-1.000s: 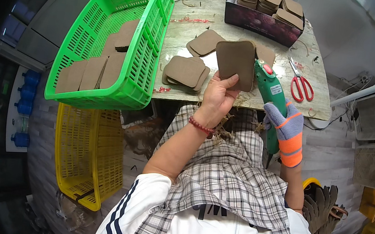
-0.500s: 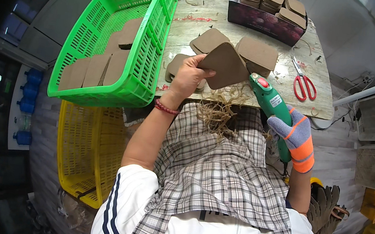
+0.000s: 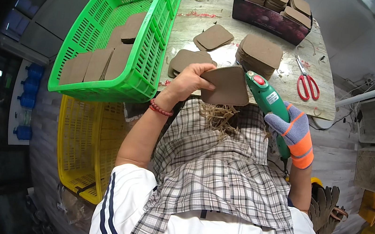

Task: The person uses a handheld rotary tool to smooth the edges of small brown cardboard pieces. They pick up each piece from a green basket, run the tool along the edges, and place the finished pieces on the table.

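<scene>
Right of the pinching bare left hand (image 3: 185, 81), its flat brown rounded-square pad (image 3: 227, 88) lies just beside the green plastic tool (image 3: 270, 99) gripped by the grey-and-orange-gloved right hand (image 3: 295, 133).

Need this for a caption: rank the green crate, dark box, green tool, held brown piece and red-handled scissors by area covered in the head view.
1. Green crate
2. Dark box
3. Held brown piece and green tool: too close to rank, the tool being partly covered
4. Red-handled scissors
</scene>
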Available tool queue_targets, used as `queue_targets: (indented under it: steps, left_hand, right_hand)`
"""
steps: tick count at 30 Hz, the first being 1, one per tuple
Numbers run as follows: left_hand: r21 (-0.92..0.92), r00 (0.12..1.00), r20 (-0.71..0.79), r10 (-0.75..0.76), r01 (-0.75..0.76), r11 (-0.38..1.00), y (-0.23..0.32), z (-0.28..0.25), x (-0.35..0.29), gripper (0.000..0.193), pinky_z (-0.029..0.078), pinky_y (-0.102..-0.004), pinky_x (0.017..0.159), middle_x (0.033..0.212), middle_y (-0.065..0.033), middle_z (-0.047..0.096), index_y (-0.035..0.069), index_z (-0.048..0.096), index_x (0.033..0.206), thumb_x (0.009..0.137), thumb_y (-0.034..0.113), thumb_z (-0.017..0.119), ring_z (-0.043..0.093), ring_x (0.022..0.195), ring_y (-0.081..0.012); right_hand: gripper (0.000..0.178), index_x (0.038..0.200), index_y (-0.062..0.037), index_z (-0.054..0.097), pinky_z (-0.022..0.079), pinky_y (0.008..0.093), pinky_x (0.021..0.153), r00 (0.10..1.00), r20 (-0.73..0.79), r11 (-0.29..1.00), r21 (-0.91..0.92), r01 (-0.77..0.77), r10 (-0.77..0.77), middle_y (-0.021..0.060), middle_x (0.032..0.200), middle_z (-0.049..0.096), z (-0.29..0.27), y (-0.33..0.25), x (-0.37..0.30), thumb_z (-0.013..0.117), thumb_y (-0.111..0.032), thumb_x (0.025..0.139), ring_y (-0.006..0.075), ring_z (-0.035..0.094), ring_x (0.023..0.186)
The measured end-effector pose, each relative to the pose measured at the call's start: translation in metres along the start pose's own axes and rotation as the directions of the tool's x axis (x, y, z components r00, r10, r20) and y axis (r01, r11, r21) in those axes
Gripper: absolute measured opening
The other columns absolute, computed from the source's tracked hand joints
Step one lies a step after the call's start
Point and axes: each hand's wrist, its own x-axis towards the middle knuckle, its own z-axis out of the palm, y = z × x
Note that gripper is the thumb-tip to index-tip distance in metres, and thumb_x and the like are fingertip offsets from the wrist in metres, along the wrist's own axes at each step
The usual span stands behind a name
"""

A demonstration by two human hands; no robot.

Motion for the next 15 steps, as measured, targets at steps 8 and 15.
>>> queue_targets:
  steps: [8, 15]
  left_hand:
    - [0.018, 0.966, -0.182, 0.181, -0.181, 0.983, 0.012, -0.021, -0.003, 0.026, 0.049, -0.0221, 0.071, 0.085, -0.0019, 0.065, 0.004, 0.057, 0.092, 0.072, -0.008, 0.069, 0.061, 0.076, -0.0083]
    - [-0.006, 0.969, -0.166, 0.185, -0.188, 0.982, 0.015, -0.023, -0.001, 0.022, 0.050, -0.0221, 0.071, 0.085, -0.0037, 0.066, 0.002, 0.061, 0.092, 0.073, -0.006, 0.069, 0.061, 0.075, -0.0087]
  right_hand:
    - [0.029, 0.097, 0.0007, 0.061, 0.042, 0.0214, 0.053, 0.994, 0.063, 0.995, 0.033, -0.097, 0.095, -0.0006, 0.069, 0.059, 0.002, 0.003, -0.002, 0.071, -0.019, 0.078, 0.0046, 0.051, 0.059]
    - [0.033, 0.094, 0.0007, 0.062, 0.040, 0.0202, 0.046, 0.981, 0.138, 0.987, 0.064, -0.147, 0.137, -0.0005, 0.062, 0.055, 0.007, 0.010, -0.001, 0.075, -0.022, 0.076, 0.0045, 0.049, 0.050]
